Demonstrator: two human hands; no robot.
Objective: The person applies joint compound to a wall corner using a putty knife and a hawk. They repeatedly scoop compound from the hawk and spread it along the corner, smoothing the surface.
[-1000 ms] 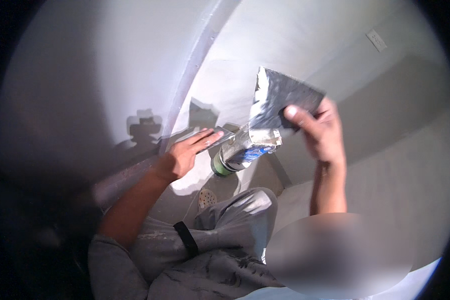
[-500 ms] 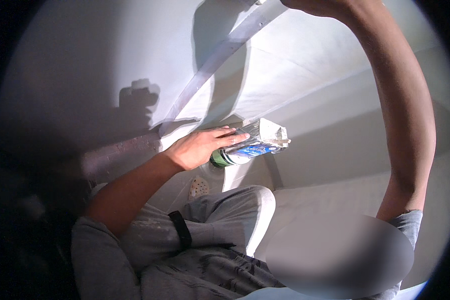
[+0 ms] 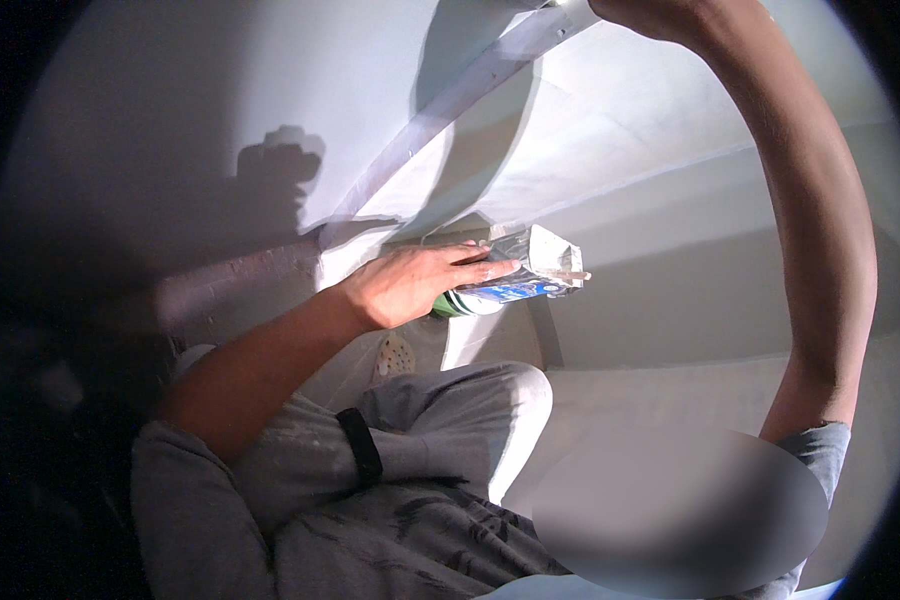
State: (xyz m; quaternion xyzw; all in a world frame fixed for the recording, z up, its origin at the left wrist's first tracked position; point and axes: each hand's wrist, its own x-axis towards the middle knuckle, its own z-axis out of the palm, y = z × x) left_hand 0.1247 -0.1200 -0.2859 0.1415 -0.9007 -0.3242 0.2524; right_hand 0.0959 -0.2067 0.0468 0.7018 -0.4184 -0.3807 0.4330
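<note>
Near the middle of the view, my left hand point(image 3: 405, 285) is wrapped over a tilted container point(image 3: 525, 290). The container has silver, white and blue sides and a green part by my palm; its exact kind is unclear. Its whitish, ragged-looking end points right, and a thin stick point(image 3: 575, 275) pokes out there. My thumb is hidden. At the top edge, my right hand point(image 3: 660, 14) is raised beside a narrow pale strip point(image 3: 460, 95). Its fingers are cut off by the frame, so whatever it holds or touches does not show.
Pale walls point(image 3: 650, 230) and a sloping white surface point(image 3: 610, 110) close in around me. A reddish-brown ledge point(image 3: 240, 290) runs along the left. Below lie my bent knee point(image 3: 515, 395) and a light shoe with holes point(image 3: 395, 355). Shadows fall across the wall.
My left hand and the container sit slightly farther right and higher. The right hand has shifted a little right, and the arm's shadow on the wall has moved right too.
</note>
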